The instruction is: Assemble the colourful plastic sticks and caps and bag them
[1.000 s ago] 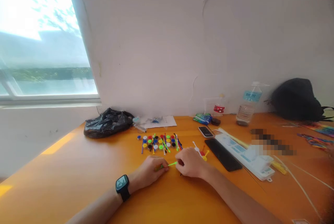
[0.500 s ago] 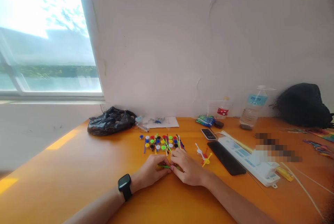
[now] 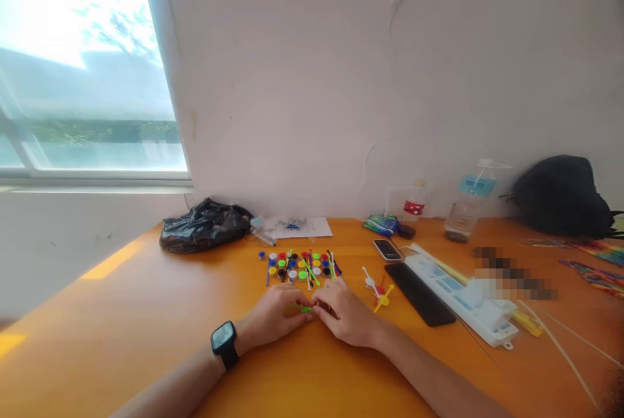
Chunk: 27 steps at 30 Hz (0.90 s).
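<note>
My left hand (image 3: 273, 315), with a black smartwatch on its wrist, and my right hand (image 3: 344, 314) meet fingertip to fingertip on the orange table (image 3: 146, 327). Between them both pinch a small green plastic stick piece (image 3: 303, 308). Just beyond lies a cluster of coloured round caps and thin sticks (image 3: 302, 264). To the right of my right hand sits a small assembly of white, red and yellow sticks (image 3: 377, 288).
A black plastic bag (image 3: 205, 225) and a paper sheet (image 3: 299, 227) lie at the wall. A phone (image 3: 387, 249), a black slab (image 3: 419, 284), a white power strip (image 3: 463, 291), two bottles (image 3: 465, 207) and a black bag (image 3: 560, 197) are on the right.
My right hand slid left along the green stick until its fingertips met my left hand's; much less of the green piece shows now. The camera view shifted slightly.
</note>
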Tool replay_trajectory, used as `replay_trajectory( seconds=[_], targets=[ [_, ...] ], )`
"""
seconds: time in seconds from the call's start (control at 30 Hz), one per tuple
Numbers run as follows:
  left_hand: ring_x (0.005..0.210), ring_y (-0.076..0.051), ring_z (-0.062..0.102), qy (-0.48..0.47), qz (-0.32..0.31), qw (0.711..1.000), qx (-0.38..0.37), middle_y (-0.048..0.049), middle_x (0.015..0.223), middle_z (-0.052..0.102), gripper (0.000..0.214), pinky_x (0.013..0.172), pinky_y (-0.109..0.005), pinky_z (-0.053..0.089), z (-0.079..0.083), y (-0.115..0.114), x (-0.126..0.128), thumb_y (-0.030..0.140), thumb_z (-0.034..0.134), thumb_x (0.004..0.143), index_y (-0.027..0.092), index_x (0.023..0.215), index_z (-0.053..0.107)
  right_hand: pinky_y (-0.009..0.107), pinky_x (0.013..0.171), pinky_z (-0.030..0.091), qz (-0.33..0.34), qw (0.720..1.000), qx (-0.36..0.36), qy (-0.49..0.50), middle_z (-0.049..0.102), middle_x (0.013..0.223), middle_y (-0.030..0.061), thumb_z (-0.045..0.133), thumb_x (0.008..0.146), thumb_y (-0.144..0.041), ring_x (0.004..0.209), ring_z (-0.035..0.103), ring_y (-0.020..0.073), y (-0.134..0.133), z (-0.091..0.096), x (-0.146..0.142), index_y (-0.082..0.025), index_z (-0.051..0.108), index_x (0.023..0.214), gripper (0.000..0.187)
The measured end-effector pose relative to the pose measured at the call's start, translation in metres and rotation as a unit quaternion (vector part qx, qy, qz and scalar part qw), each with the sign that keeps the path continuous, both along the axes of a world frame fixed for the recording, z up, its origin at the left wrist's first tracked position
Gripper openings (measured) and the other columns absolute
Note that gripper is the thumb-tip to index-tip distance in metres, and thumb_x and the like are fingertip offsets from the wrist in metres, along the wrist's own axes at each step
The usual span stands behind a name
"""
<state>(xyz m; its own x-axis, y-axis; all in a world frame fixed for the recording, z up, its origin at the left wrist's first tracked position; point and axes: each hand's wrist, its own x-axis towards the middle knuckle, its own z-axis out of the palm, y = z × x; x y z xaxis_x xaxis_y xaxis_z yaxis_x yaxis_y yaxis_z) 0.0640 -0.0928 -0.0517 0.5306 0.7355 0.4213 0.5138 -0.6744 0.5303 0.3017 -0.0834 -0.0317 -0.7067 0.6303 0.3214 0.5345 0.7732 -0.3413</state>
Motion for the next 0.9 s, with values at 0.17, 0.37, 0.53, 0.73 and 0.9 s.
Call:
replay_trajectory(
  seconds=[0.17,0.37,0.53,0.73,0.9],
  targets=[
    [0.09,-0.019,0.068,0.006,-0.047,0.999,0.001,-0.0054,0.101,0.078,0.018,0.084,-0.028,0.051,0.009,-0.002,-0.005,0.029,0.066,0.096,0.022,0.108,0.078,0.04,0.093,0.038,-0.002,1.0,-0.011,0.019,0.064,0.087,0.0011,0.055,0.1,-0.02,0.085,0.058,0.019,-0.001,0.004,0.001,-0.022,0.064,0.097,0.01],
    [0.079,-0.016,0.066,-0.018,-0.009,0.998,-0.054,-0.0039,0.09,0.077,0.021,0.073,-0.025,0.051,0.002,0.001,-0.001,0.037,0.071,0.093,0.019,0.101,0.078,0.035,0.086,0.039,0.019,0.998,-0.038,0.048,0.067,0.088,0.0013,0.051,0.104,-0.022,0.085,0.059,0.018,0.0,0.003,-0.001,-0.022,0.066,0.095,0.018],
    [0.079,-0.017,0.064,-0.013,0.019,1.0,-0.019,-0.0031,0.087,0.076,0.02,0.072,-0.026,0.049,-0.004,0.002,0.007,0.039,0.072,0.092,0.02,0.091,0.077,0.037,0.089,0.038,0.018,0.999,-0.023,0.041,0.067,0.082,0.0001,0.056,0.1,-0.019,0.083,0.059,0.0183,0.001,0.003,-0.001,-0.022,0.068,0.092,0.015],
    [0.084,-0.018,0.067,-0.005,-0.013,1.0,0.003,-0.0042,0.091,0.077,0.019,0.079,-0.028,0.049,-0.002,0.001,0.003,0.036,0.065,0.099,0.022,0.098,0.078,0.037,0.089,0.04,0.016,0.999,-0.023,0.036,0.068,0.081,0.0004,0.055,0.098,-0.016,0.081,0.059,0.0186,0.003,-0.001,0.001,-0.023,0.069,0.091,0.017],
    [0.088,-0.019,0.066,-0.008,-0.02,1.0,0.021,-0.0045,0.094,0.076,0.018,0.08,-0.029,0.049,0.001,0.0,0.005,0.036,0.064,0.1,0.022,0.1,0.076,0.03,0.076,0.044,0.006,0.994,-0.068,0.088,0.068,0.086,0.0029,0.054,0.099,-0.018,0.08,0.059,0.0182,0.005,-0.002,0.003,-0.021,0.069,0.094,0.016]
  ],
)
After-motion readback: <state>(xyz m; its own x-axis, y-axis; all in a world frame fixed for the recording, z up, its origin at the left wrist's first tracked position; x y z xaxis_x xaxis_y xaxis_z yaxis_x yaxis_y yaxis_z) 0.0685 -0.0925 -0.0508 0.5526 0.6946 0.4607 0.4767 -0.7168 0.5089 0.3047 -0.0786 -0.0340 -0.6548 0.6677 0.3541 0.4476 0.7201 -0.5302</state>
